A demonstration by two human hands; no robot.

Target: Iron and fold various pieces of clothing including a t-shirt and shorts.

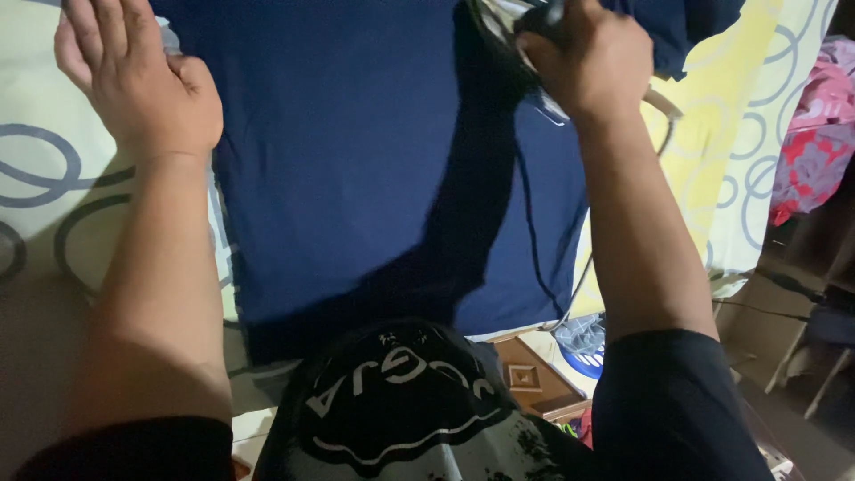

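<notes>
- Navy garment (356,178) lay spread flat across a pale yellow sheet with grey ring pattern (53,178).
- Left hand (134,76) rested palm down at the garment's left edge, fingers stretched out flat and close together.
- Right hand (588,58) was wrapped tight around the handle of an iron (521,36) at the garment's upper right; cord (663,102) trailed beside the wrist.
- Pink patterned cloth (815,134) lay far right.

Navy garment (356,178) is seen as soft matt cloth, smooth, barely creased. Cover beneath (53,178) is seen as pale printed fabric, matt, ring-patterned. Iron (525,36) is seen as hard plastic with a glossy clear part; its cord (534,240) looks smooth, rubbery. Box (534,379) is seen as brown wood, slightly sheened.
</notes>
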